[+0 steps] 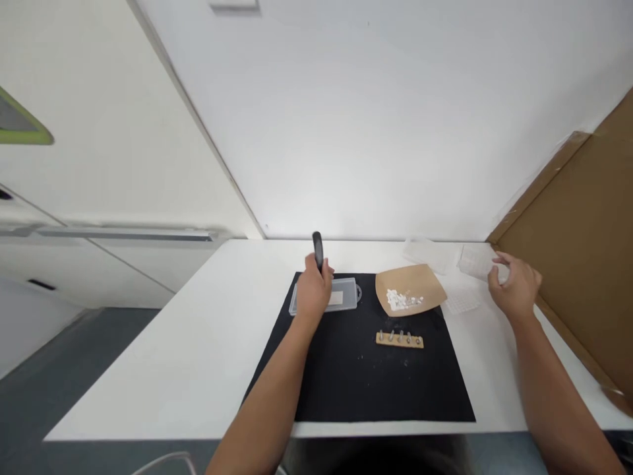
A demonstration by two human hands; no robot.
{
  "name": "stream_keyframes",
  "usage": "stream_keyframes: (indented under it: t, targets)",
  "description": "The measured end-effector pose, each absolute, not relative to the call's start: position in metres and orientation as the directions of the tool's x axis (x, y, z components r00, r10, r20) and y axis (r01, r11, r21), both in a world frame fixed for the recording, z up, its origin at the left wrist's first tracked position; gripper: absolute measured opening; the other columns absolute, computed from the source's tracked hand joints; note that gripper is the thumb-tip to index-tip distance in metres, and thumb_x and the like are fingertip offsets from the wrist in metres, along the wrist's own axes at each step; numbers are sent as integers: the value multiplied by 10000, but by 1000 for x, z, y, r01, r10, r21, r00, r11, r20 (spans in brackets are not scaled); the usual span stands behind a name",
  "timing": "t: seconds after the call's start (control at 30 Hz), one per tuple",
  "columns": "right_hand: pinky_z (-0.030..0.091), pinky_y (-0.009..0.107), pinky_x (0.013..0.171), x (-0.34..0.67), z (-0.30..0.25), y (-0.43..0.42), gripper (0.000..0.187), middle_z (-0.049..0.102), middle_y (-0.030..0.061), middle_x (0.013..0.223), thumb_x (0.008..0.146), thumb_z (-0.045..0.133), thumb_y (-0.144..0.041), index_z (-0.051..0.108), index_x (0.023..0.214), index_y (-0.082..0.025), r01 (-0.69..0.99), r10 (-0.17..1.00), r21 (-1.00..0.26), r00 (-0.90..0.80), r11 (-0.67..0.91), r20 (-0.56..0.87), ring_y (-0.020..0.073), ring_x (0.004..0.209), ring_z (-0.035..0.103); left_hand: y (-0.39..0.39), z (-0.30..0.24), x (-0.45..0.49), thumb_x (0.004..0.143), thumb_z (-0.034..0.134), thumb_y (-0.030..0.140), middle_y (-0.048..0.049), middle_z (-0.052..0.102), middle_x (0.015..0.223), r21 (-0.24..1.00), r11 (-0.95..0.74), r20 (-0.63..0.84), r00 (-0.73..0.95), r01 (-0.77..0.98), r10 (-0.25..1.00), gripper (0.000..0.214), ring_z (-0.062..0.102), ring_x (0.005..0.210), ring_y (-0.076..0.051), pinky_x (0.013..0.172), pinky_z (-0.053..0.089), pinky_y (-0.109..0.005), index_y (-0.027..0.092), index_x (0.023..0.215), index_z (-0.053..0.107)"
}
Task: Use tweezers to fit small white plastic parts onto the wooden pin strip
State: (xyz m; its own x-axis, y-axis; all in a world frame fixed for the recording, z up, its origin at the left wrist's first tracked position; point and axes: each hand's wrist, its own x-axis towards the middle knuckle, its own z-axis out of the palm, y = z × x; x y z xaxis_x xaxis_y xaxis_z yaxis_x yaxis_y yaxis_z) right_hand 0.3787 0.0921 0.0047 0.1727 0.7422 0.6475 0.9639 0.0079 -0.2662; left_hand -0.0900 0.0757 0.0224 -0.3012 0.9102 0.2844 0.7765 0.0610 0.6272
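Observation:
My left hand (315, 289) is closed around a black rod-like tool (318, 249), whose rounded end sticks up above the fingers; its lower end is hidden. Below that hand lies a clear plastic case (349, 295) with a pale label inside. Far to the right, my right hand (515, 285) grips the edge of a clear plastic piece (475, 261) between thumb and fingers. A brown paper tray (422, 282) holds a heap of small white pieces (398, 299). In front of it, a small wooden strip (399, 340) carries several upright metal pegs.
A black mat (376, 389) covers the middle of the white table (198, 349). Other clear plastic sheets (425, 252) lie behind the tray, and a gridded one (462, 301) lies beside it. A cardboard panel (583, 251) borders the right side; a white wall rises behind.

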Motion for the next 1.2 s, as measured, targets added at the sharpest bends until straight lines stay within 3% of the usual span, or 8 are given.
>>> stream_keyframes:
  t: [0.13,0.3,0.37,0.47,0.57,0.7,0.93,1.2]
  targets:
    - [312,473,1136,369,0,91,446,698,122,1269,978,447,-337,524,1391,-190,962,773,-271,139,43,619,308,1249,581,61,40,-118,1079,359,374,-144,761,914,497,259,289,-440,828,851,406,754,835,-319,758,524,-372,149,1415,391]
    - [361,432,1123,376,-9,95,476,700,117,1266,976,481,-355,500,1415,-170,952,774,-277,76,131,629,291,1269,571,39,43,-166,1059,366,393,-115,716,808,478,331,246,-486,814,838,707,720,733,-342,741,532,-419,46,1593,61]
    - [370,461,1128,379,-13,98,463,704,111,1258,967,509,-350,521,1401,-187,948,774,-276,53,161,632,300,1265,576,37,40,-178,1050,371,389,-142,711,950,409,336,206,-445,848,871,648,726,819,-335,789,541,-429,138,1617,183]
    - [388,525,1117,379,-18,101,460,707,118,1240,947,542,-348,551,1382,-201,940,768,-267,8,213,640,328,1237,593,47,32,-180,1050,351,381,-134,668,1108,278,305,83,-339,911,937,454,716,961,-313,878,542,-434,330,1450,560]
    - [428,536,1072,375,-20,102,457,710,122,1226,936,551,-350,576,1370,-210,934,767,-257,-28,249,642,343,1188,621,72,23,-168,1037,406,435,-120,669,1162,255,301,-17,-307,919,952,400,700,1053,-305,914,542,-412,355,1286,709]
    - [420,548,1051,370,-21,102,441,719,118,1198,930,549,-340,600,1351,-219,940,768,-239,-37,244,639,355,1162,634,108,11,-151,936,603,570,-133,683,1285,259,303,-64,-297,917,953,443,698,1086,-311,888,556,-382,292,1248,746]
    - [406,530,1037,373,-23,103,453,719,121,1179,930,536,-338,585,1365,-220,936,771,-237,-56,262,634,342,1146,642,138,6,-153,780,824,504,-123,791,1061,288,370,-174,-332,883,927,345,732,1003,-304,813,560,-355,254,1017,817]
    - [403,529,1039,377,-26,105,419,722,113,1156,937,538,-355,611,1331,-233,936,789,-241,-60,258,612,341,1137,648,134,4,-147,872,732,357,-98,788,937,280,315,-162,-279,907,947,145,733,929,-261,773,543,-317,232,849,803]
